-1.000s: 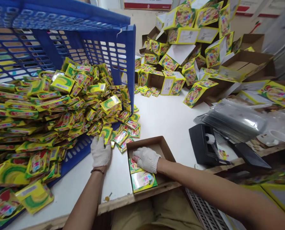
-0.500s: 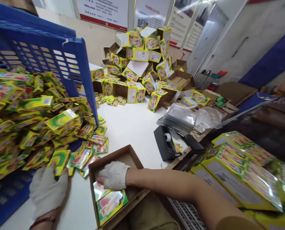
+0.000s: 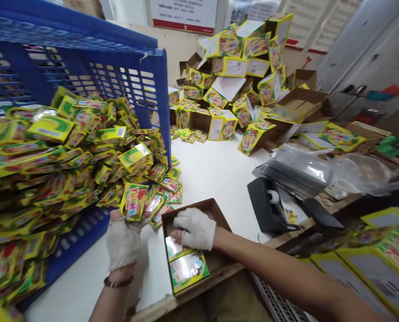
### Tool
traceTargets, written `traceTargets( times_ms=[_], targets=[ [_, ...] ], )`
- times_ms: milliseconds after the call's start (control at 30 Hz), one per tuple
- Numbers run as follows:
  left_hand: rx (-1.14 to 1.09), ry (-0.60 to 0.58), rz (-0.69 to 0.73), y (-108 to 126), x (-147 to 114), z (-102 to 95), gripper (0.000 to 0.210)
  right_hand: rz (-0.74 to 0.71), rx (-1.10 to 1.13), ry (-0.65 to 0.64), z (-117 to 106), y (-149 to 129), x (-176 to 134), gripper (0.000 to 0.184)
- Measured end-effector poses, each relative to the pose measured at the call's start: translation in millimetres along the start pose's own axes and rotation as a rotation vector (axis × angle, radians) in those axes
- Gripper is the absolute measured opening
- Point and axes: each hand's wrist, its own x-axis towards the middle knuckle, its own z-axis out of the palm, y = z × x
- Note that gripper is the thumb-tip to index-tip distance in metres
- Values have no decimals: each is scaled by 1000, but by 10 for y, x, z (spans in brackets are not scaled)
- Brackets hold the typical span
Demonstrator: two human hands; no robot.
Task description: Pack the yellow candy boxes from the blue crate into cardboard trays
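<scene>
My left hand (image 3: 125,239), in a white fingerless glove, holds a small yellow-green printed box (image 3: 134,202) from below, its colourful lettered face turned up. It is just outside the blue crate's open front. My right hand (image 3: 196,229), gloved the same way, reaches into an open brown cardboard carton (image 3: 219,214). Its fingers are bent, with the thumb against a shiny printed small box (image 3: 173,248). Beside that lies another printed box (image 3: 188,269), flat at the carton's near end. The right fingertips are partly hidden.
A blue plastic crate (image 3: 161,107) heaped with small boxes (image 3: 85,147) stands at left, some spilled onto the white table (image 3: 202,167). At right are a black tape dispenser (image 3: 266,205) and clear plastic sheets (image 3: 296,172). Printed cartons (image 3: 233,67) are piled behind.
My left hand has lifted a small box off the spilled pile and brought it nearer the carton, its lettered face now showing. The right hand stays in the carton. The view has swung left.
</scene>
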Motion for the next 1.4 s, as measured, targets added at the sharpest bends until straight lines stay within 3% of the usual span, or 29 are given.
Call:
traceTargets(
  times_ms=[67, 167, 267, 367, 433, 500, 600, 700, 767, 867, 1000, 1100, 1200, 1333, 1400],
  targets=[
    [67, -77, 67, 23, -135, 50, 57, -51, 194, 160, -92, -49, 28, 35],
    [229, -219, 192, 66, -281, 149, 48, -33, 651, 297, -182, -180, 134, 33],
    [456, -225, 417, 43, -193, 199, 44, 62, 976, 397, -220, -245, 249, 38],
    [922, -162, 540, -86, 70, 147, 34, 161, 1058, 495, -267, -148, 300, 45],
    [1297, -219, 541, -205, 220, 71, 28, 163, 1043, 493, -324, -18, 304, 47],
    [1457, -292, 537, -305, 292, -7, 33, 137, 936, 439, -410, 110, 320, 41],
    [1255, -284, 543, -309, 280, -77, 51, 48, 556, 312, -594, 203, 430, 29],
    [912, -377, 555, -85, 233, -73, 65, -98, 256, 154, -800, 146, 664, 27],
    [729, -460, 532, 114, 221, -46, 69, -129, 276, 0, -899, 74, 840, 23],
    [444, -510, 380, 287, 231, -7, 81, -21, 408, -175, -920, 12, 1027, 23],
    [235, -512, 203, 174, 265, 34, 90, 151, 549, -167, -703, 64, 1065, 25],
    [263, -505, 209, 55, 319, 59, 85, 220, 886, -235, -500, 148, 1021, 29],
    [410, -519, 303, 43, 398, 40, 82, 248, 1220, -286, -388, 231, 996, 40],
    [878, -262, 500, 41, 449, -111, 50, 306, 1427, -168, -375, 322, 991, 52],
    [1176, -172, 461, -10, 432, -224, 40, 345, 1420, -66, -387, 352, 988, 53]
  ],
)
